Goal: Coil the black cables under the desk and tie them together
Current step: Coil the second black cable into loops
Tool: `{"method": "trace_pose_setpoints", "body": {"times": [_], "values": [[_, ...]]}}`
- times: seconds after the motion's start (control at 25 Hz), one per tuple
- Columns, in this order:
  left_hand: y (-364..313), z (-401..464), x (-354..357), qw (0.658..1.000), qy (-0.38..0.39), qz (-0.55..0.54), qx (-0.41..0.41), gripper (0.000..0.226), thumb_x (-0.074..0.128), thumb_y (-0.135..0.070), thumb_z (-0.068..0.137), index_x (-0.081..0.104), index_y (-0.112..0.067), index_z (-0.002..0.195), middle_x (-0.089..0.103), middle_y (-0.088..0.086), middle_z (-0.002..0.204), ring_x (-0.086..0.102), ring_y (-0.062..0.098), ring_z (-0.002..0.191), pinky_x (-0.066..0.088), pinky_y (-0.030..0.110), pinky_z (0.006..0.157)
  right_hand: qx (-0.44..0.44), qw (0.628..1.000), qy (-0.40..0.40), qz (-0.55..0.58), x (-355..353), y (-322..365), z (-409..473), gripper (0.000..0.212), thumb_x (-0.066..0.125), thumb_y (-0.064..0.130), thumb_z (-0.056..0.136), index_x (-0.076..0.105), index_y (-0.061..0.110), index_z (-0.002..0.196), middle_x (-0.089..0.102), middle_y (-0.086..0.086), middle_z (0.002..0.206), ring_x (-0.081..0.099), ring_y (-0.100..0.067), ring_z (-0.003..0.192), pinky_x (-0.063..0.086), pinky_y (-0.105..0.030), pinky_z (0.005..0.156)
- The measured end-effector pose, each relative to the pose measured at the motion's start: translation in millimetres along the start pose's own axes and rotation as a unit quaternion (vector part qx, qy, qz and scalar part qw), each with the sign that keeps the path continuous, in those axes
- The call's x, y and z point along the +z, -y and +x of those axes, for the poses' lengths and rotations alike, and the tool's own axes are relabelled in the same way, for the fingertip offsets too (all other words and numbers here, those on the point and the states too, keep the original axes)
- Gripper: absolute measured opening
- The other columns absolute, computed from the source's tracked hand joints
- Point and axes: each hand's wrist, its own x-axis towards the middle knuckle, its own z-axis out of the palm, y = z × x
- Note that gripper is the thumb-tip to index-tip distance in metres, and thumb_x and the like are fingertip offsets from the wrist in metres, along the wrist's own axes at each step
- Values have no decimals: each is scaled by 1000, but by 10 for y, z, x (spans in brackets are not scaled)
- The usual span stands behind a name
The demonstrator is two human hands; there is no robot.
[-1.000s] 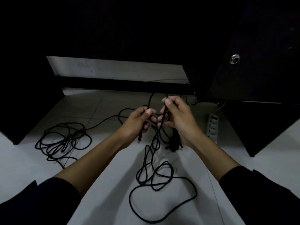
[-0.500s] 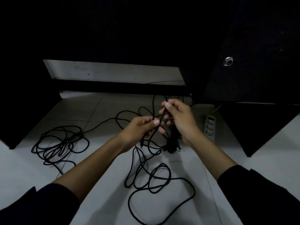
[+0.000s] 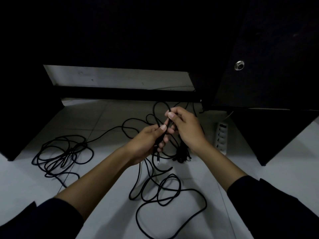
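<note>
Kneeling at a dark desk [image 3: 259, 40], a person works a black cable [image 3: 170, 190] with both hands just above a pale tiled floor [image 3: 103, 121]. Since a second ago the hands have drawn closer together, and the loop above them now rises higher toward the desk's crossbar [image 3: 129, 93]. The left hand [image 3: 146, 142] curls round the cable with its thumb pressed on top, and the plug end [image 3: 158, 160] hangs from under this hand, pointing down at the floor. The right hand [image 3: 186, 128] pinches the same cable between thumb and forefinger, just above and touching the left hand's fingertips. Between the two grips the cable runs nearly upright, leaning slightly right, then arches over in a narrow loop. Its slack lies in loose overlapping loops on the floor below the forearms, nearer the camera. A second tangle of black cable [image 3: 60, 156] lies well apart to the left, joined to the centre by a single strand. A small dark bundle [image 3: 182, 155] sits under the right wrist. A white power strip [image 3: 221, 137] lies on the floor beside the desk's right panel, its long axis running away from the camera.
</note>
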Motion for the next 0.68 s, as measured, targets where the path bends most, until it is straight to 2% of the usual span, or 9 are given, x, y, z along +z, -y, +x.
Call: {"method": "trace_pose_setpoints", "body": {"times": [0.16, 0.32, 0.4, 0.48, 0.56, 0.64, 0.68], "values": [[-14, 25, -6, 1000, 13, -10, -15, 31, 37, -26, 103, 60, -6, 109, 47, -4, 69, 42, 6, 59, 37, 18, 55, -16, 1000, -3, -20, 0, -21, -3, 17, 48, 16, 100, 64, 12, 96, 68, -9, 81, 55, -8, 58, 45, -17, 57], [-4, 17, 2, 1000, 12, -8, -21, 27, 37, -25, 104, 59, -10, 98, 45, -6, 66, 40, 6, 57, 36, 19, 54, -19, 1000, 8, -9, -3, -28, -9, 17, 48, 16, 100, 63, 9, 97, 67, -3, 79, 58, -7, 59, 48, -18, 59], [-2, 28, -5, 1000, -2, -30, -3, 26, 36, -23, 104, 54, -12, 90, 42, -5, 65, 37, 7, 56, 33, 19, 52, 18, 999, 21, 35, 18, -5, -46, 19, 47, 22, 101, 61, 11, 106, 67, -1, 85, 62, -6, 66, 52, -24, 66], [-25, 60, -25, 997, -24, -63, 26, 28, 34, -22, 104, 51, -13, 84, 42, -3, 65, 37, 8, 55, 33, 21, 52, 93, 989, 79, 78, 87, 4, -158, 26, 43, 38, 101, 57, 20, 112, 65, 4, 90, 65, -7, 78, 53, -32, 76], [-47, 89, -43, 995, -60, -62, 43, 28, 34, -23, 104, 49, -13, 83, 44, -1, 66, 39, 8, 53, 35, 21, 52, 153, 968, 172, 100, 149, -27, -331, 34, 35, 52, 99, 53, 27, 113, 64, 8, 93, 67, -7, 84, 51, -31, 87], [-54, 102, -58, 993, -87, -56, 51, 26, 33, -23, 105, 49, -14, 87, 43, -1, 66, 38, 6, 48, 34, 18, 46, 167, 943, 271, 95, 175, -81, -479, 41, 29, 59, 97, 50, 32, 119, 72, 0, 93, 70, -11, 90, 47, -28, 97], [-51, 106, -68, 992, -93, -63, 55, 25, 32, -23, 105, 48, -13, 89, 41, -1, 66, 34, 5, 45, 31, 16, 43, 168, 934, 304, 85, 164, -103, -532, 43, 29, 59, 96, 52, 30, 119, 73, -7, 87, 71, -14, 87, 47, -27, 95]]}}
